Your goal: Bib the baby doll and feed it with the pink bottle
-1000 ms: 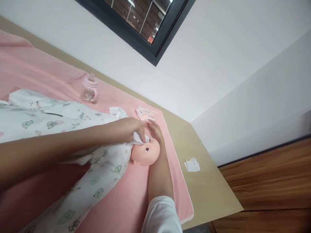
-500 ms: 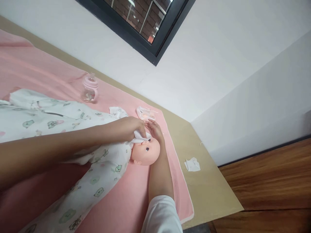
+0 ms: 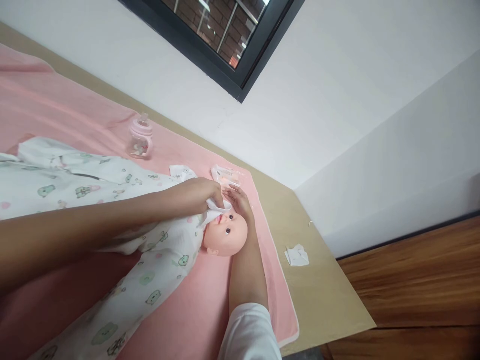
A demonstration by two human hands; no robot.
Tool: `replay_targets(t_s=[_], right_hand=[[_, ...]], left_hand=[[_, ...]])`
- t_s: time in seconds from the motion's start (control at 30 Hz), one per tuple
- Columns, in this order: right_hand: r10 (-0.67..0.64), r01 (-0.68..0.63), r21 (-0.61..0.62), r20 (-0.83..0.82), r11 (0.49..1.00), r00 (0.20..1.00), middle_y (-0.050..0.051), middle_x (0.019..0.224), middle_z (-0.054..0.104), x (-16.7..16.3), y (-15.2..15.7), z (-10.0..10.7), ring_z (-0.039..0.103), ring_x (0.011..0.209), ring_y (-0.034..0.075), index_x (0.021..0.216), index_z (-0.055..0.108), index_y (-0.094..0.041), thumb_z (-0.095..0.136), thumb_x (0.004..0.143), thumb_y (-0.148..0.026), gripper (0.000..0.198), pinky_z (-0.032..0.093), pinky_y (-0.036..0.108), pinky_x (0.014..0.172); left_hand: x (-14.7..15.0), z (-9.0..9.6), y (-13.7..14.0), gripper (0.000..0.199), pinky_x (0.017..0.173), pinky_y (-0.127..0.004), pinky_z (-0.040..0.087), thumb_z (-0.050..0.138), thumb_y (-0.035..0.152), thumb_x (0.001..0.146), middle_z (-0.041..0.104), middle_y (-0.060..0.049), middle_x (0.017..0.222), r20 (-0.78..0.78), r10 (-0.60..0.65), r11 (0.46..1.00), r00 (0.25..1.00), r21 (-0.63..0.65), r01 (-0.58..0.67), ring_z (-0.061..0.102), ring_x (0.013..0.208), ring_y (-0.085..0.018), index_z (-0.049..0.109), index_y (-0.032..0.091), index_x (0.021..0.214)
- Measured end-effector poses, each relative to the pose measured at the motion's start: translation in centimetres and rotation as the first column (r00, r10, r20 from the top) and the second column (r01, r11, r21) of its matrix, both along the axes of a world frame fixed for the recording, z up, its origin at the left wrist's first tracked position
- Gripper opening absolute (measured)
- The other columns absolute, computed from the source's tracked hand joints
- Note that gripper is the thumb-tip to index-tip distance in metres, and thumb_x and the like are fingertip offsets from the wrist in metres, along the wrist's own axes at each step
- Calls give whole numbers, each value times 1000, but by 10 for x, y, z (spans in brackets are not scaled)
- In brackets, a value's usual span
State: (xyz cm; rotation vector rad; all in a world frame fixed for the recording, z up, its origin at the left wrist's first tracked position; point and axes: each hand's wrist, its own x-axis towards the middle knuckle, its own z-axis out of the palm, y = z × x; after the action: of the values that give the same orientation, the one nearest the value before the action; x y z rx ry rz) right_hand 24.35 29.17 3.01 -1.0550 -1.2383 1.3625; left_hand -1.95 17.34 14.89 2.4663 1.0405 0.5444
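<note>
A baby doll lies on a pink blanket (image 3: pixel 195 310), its bald head (image 3: pixel 228 235) pointing right, its body in a white sleepsuit (image 3: pixel 150 260) printed with small green animals. My left hand (image 3: pixel 200 192) is shut on a white wipe (image 3: pixel 214 214) pressed against the lower part of the doll's face. My right hand (image 3: pixel 240 202) rests on the far side of the doll's head, fingers curved around it, holding it still.
A pink baby bottle (image 3: pixel 141 137) stands on the blanket behind the doll. A wipes packet (image 3: pixel 227 176) lies just past my hands. A crumpled white wipe (image 3: pixel 297 255) sits on the beige table (image 3: pixel 322 295), whose right edge drops to a wooden floor.
My left hand has drawn the wipe a little from the doll's eye area toward its mouth and cheek, uncovering both eyes. My right hand has stayed on the head.
</note>
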Motion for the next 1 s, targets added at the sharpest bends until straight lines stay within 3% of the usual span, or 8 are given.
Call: replay_targets(t_s=[0.4, 0.57, 0.63, 0.8, 1.0], right_hand=[[-8, 8, -9, -6, 1000, 1000, 3, 96, 77, 1, 1, -1, 72, 98, 19, 105, 66, -22, 81, 69, -33, 40, 49, 40, 111], [-14, 14, -5, -5, 1000, 1000, 3, 96, 77, -2, -3, 3, 72, 98, 19, 106, 66, -21, 81, 70, -33, 40, 49, 39, 111], [-21, 21, -1, 1, 1000, 1000, 4, 97, 76, -3, -5, 4, 72, 100, 19, 107, 66, -21, 80, 72, -34, 40, 49, 40, 111], [-38, 38, -4, 21, 999, 999, 4, 100, 76, -3, -8, 5, 71, 106, 21, 107, 66, -22, 80, 74, -34, 37, 48, 42, 114], [-29, 29, 8, 28, 1000, 999, 4, 100, 76, -4, -8, 5, 70, 107, 21, 105, 66, -22, 79, 75, -34, 35, 48, 43, 114]], left_hand=[[-5, -4, 5, 54, 72, -24, 40, 45, -4, 64, 73, 0, 99, 33, 37, 999, 999, -6, -36, 64, 91, -18, 81, 24, 94], [-9, 2, 2, 27, 74, -23, 43, 60, 14, 74, 76, 1, 96, 145, -21, 997, 989, -64, 31, 67, 87, -17, 81, 25, 88], [-11, 6, 1, 25, 74, -23, 43, 62, 16, 74, 77, 1, 94, 145, -41, 996, 989, -76, 52, 67, 86, -17, 81, 25, 87], [-13, 12, -2, 26, 74, -23, 44, 63, 15, 73, 77, 1, 95, 152, -55, 986, 987, -149, 78, 67, 88, -18, 81, 25, 89], [-11, 7, -4, 53, 70, -23, 43, 52, -3, 58, 76, 4, 95, 66, -52, 973, 996, -221, 66, 67, 82, -17, 81, 28, 89]])
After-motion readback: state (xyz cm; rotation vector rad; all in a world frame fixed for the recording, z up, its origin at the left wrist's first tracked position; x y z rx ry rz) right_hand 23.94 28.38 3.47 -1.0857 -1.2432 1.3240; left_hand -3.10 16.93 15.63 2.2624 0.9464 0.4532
